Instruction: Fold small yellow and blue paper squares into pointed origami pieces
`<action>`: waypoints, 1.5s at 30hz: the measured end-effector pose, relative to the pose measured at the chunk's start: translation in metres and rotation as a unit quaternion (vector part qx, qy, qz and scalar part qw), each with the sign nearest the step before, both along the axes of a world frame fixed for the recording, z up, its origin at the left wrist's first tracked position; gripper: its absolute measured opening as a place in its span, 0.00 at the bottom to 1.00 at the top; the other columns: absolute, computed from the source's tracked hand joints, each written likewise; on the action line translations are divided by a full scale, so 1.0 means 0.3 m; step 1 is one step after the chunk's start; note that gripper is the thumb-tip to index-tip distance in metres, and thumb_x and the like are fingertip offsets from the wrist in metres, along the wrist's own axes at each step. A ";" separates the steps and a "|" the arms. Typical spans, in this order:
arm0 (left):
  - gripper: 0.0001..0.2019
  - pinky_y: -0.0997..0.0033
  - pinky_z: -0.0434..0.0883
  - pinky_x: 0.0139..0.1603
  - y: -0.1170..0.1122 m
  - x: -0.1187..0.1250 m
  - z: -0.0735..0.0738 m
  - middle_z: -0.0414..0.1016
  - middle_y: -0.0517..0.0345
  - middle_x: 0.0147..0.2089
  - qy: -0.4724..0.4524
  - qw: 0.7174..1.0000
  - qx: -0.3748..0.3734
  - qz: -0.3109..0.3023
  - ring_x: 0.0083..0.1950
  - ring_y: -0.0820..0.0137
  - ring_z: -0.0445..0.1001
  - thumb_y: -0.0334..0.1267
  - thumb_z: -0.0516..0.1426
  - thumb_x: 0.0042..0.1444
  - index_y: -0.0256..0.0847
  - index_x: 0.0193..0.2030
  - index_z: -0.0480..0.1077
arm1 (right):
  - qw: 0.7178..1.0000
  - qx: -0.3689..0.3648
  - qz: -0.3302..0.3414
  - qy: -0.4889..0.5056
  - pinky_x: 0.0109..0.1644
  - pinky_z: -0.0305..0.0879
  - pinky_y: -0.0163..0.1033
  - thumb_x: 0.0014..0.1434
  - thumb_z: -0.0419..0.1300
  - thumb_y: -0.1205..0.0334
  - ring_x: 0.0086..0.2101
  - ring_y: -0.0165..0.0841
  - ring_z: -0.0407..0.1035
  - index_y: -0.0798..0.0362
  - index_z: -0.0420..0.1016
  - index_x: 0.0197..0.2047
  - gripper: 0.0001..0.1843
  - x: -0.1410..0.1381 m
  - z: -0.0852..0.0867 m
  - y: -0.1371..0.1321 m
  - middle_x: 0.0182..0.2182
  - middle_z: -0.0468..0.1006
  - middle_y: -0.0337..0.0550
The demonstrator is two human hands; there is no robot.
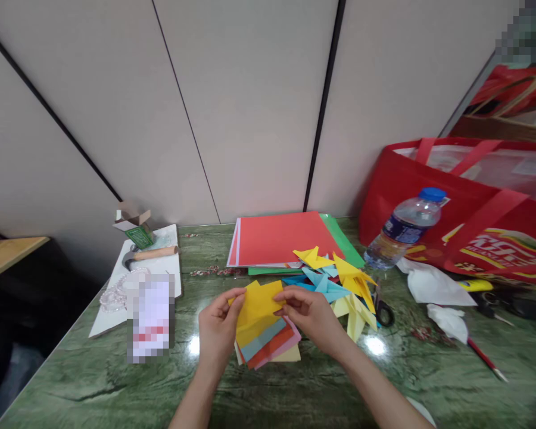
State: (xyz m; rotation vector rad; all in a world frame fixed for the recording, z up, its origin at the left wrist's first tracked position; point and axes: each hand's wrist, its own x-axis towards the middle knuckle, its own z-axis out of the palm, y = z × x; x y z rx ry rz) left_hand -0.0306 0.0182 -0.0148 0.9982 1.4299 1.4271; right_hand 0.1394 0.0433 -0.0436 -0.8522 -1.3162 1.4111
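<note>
A yellow sheet of folding paper (258, 307) is held up between my two hands, its top edge uneven. My left hand (220, 326) pinches its left side between thumb and fingers. On the right side, my right hand (307, 311) pinches it near the upper corner. Beneath it lies a fanned stack of coloured paper squares (272, 345) in grey-blue, orange, pink and cream, partly covered by the yellow sheet. Several folded paper pieces (326, 287) in yellow, blue and pale yellow lie in a heap just beyond my right hand.
Large red card sheets (286, 238) lie against the wall. Scissors (385, 313) sit beside the folded pieces. To the right stand a water bottle (404, 229) and a red bag (473, 208). A hammer-like tool (149, 254), small green box (138, 229) and beads (116, 295) rest on a white board.
</note>
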 end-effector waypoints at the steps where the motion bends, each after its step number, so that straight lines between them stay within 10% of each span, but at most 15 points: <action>1: 0.11 0.76 0.71 0.26 0.001 0.000 0.000 0.77 0.57 0.25 0.001 1.000 -0.001 0.002 0.26 0.70 0.74 0.40 0.61 0.43 0.37 0.33 0.75 | 1.000 -0.007 -0.006 0.003 0.38 0.73 0.39 0.47 0.60 0.66 0.32 0.32 0.72 0.52 0.75 0.31 0.06 0.000 -0.001 0.002 0.33 0.72 0.40; 9: 0.12 0.78 0.69 0.26 0.010 -0.031 0.000 0.76 0.60 0.24 0.022 0.995 0.024 0.092 0.26 0.72 0.73 0.41 0.61 0.43 0.38 0.35 0.75 | 0.997 0.030 -0.061 -0.041 0.41 0.70 0.42 0.49 0.58 0.66 0.35 0.36 0.73 0.53 0.74 0.26 0.04 0.030 0.023 0.016 0.30 0.76 0.44; 14: 0.10 0.76 0.70 0.29 0.004 -0.018 -0.007 0.78 0.57 0.28 0.041 0.999 0.013 0.016 0.30 0.69 0.74 0.40 0.60 0.45 0.38 0.33 0.75 | 0.995 0.073 -0.005 -0.061 0.43 0.68 0.39 0.50 0.60 0.65 0.45 0.38 0.68 0.52 0.76 0.27 0.04 0.026 0.050 -0.001 0.45 0.72 0.49; 19: 0.07 0.76 0.70 0.31 -0.003 -0.002 0.001 0.78 0.56 0.30 0.092 0.995 0.018 -0.026 0.30 0.70 0.73 0.37 0.60 0.45 0.39 0.31 0.76 | 0.991 0.073 0.001 -0.110 0.36 0.68 0.36 0.50 0.59 0.66 0.34 0.34 0.71 0.52 0.78 0.30 0.06 0.009 0.058 -0.019 0.31 0.77 0.45; 45: 0.07 0.75 0.71 0.31 -0.015 0.002 0.010 0.79 0.56 0.31 0.153 0.986 0.055 -0.034 0.32 0.68 0.74 0.37 0.58 0.47 0.40 0.30 0.77 | 0.999 0.003 0.002 -0.044 0.39 0.70 0.39 0.50 0.61 0.62 0.38 0.37 0.72 0.49 0.77 0.42 0.14 0.006 0.061 -0.025 0.40 0.78 0.44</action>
